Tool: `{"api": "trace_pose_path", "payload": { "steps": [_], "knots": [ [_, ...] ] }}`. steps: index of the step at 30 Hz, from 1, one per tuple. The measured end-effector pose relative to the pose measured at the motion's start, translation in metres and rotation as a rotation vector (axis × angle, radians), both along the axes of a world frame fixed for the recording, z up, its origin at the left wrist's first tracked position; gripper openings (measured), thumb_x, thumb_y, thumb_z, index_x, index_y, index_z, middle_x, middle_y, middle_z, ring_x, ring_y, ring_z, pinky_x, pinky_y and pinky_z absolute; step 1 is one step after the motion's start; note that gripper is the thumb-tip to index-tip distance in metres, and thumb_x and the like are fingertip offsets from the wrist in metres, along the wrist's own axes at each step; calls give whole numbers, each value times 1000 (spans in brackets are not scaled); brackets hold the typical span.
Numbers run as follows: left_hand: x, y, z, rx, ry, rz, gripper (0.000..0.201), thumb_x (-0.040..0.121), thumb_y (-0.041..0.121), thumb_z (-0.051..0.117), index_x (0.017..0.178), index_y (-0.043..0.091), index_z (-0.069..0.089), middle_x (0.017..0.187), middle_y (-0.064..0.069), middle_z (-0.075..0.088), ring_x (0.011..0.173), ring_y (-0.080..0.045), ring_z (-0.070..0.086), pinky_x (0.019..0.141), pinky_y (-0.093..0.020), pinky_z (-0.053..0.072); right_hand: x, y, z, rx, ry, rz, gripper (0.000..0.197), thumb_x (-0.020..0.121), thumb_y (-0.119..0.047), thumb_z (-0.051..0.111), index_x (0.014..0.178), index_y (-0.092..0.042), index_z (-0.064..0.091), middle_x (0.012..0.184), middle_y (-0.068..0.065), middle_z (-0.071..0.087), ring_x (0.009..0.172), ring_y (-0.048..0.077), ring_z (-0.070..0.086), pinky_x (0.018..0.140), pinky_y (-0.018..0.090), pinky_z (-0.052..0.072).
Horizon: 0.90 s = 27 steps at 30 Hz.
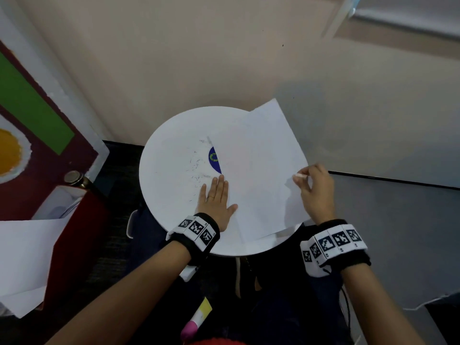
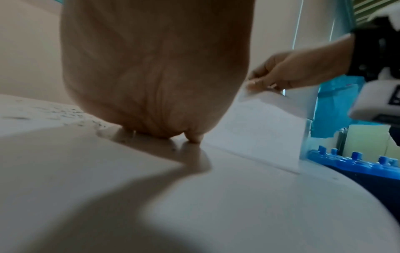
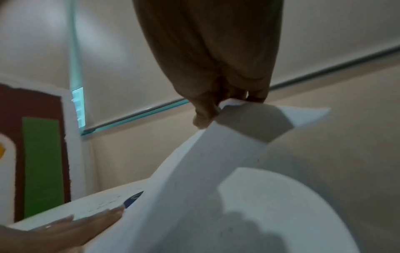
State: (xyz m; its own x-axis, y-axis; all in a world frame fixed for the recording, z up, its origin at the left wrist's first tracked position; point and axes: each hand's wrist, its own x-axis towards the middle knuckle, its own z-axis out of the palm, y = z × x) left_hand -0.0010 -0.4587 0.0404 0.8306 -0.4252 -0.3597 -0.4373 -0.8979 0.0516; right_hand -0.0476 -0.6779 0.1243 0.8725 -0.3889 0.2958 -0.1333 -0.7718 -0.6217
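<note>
A white paper sheet (image 1: pixel 261 170) lies over the right half of a round white table (image 1: pixel 174 158). My left hand (image 1: pixel 216 197) presses flat, fingers straight, along the sheet's left edge. My right hand (image 1: pixel 313 185) pinches the sheet's right edge and holds it raised off the table. In the right wrist view the paper (image 3: pixel 194 179) curves up to my right hand (image 3: pixel 218 106). A blue mark with a green ring (image 1: pixel 214 159) on the tabletop shows just past the left fingertips, partly covered by the sheet. The left wrist view shows my palm (image 2: pixel 155 77) down on the table.
A painted board (image 1: pixel 29 115) in maroon, green and yellow leans at the left, with loose white sheets (image 1: pixel 25 257) below it. A beige wall stands close behind the table. A pink-tipped object (image 1: pixel 196 319) lies near my lap. A blue crate (image 2: pixel 350 162) sits beyond the table's right side.
</note>
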Motion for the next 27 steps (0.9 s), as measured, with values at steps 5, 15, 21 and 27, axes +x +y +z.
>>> {"api": "trace_pose_path", "payload": {
  "steps": [5, 15, 21, 27],
  "knots": [
    [0, -3, -1, -1, 17, 13, 68, 103, 46, 8, 149, 4, -18, 156, -10, -27, 145, -23, -22, 116, -43, -13, 0, -2, 15, -3, -50, 4, 6, 85, -1, 64, 83, 4, 62, 88, 8, 53, 78, 17, 50, 63, 6, 32],
    [-8, -62, 31, -422, 70, -167, 76, 90, 52, -3, 149, 5, -17, 154, -10, -30, 144, -24, -24, 118, -37, -11, -26, -2, -26, 346, 59, -178, 6, 85, -10, 65, 85, -7, 59, 94, 7, 58, 88, 17, 52, 74, 19, 33],
    [10, -87, 2, -281, 179, -192, 60, 105, 38, 12, 152, 10, -12, 158, -4, -23, 146, -21, -19, 116, -36, -11, -41, 1, -47, 374, 99, -245, 6, 86, -9, 63, 87, -9, 57, 93, 6, 57, 89, 20, 53, 80, 28, 38],
    [70, -74, 20, -75, 57, 266, 69, 104, 42, 17, 149, -2, -11, 157, -18, -19, 146, -31, -15, 118, -40, -5, -41, -2, -44, 380, 79, -230, 6, 87, -9, 62, 86, -8, 57, 93, 7, 58, 88, 20, 53, 78, 27, 37]
  ]
}}
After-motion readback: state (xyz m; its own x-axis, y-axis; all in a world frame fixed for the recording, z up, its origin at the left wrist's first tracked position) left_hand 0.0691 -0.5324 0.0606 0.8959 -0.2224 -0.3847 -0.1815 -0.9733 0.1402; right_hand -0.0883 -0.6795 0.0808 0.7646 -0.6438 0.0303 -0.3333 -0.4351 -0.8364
